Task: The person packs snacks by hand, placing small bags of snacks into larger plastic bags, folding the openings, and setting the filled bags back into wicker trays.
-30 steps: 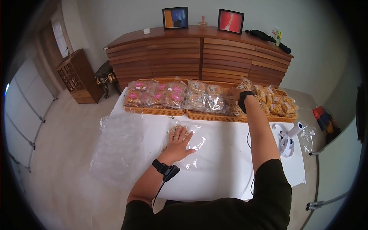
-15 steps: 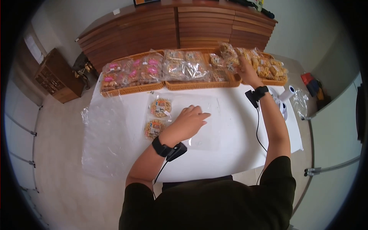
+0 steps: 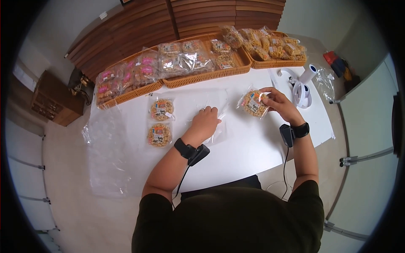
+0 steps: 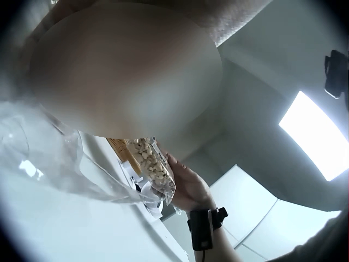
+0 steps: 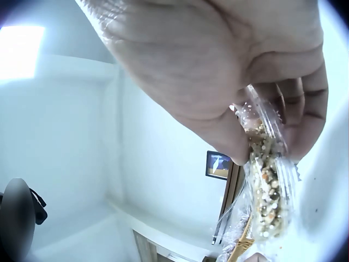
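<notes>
In the head view my right hand pinches the edge of a round, nubbly snack cake in a clear labelled wrapper, held above the table. The right wrist view shows thumb and fingers gripping the wrapped cake edge-on. My left hand has its fingers curled at the mouth of a large clear plastic bag, holding its film up from the white table. In the left wrist view the bag's film stands raised. Two wrapped cakes lie one behind the other at the bag's left side.
Wicker baskets of packaged snacks line the table's back edge, some packs with pink labels. Another clear plastic bag lies at the left. A white tape dispenser and a white roll stand at the right.
My right hand has left the baskets with a wrapped cake and come back over the table. The left hand has moved off the cakes rightward to the bag's mouth, raising its film.
</notes>
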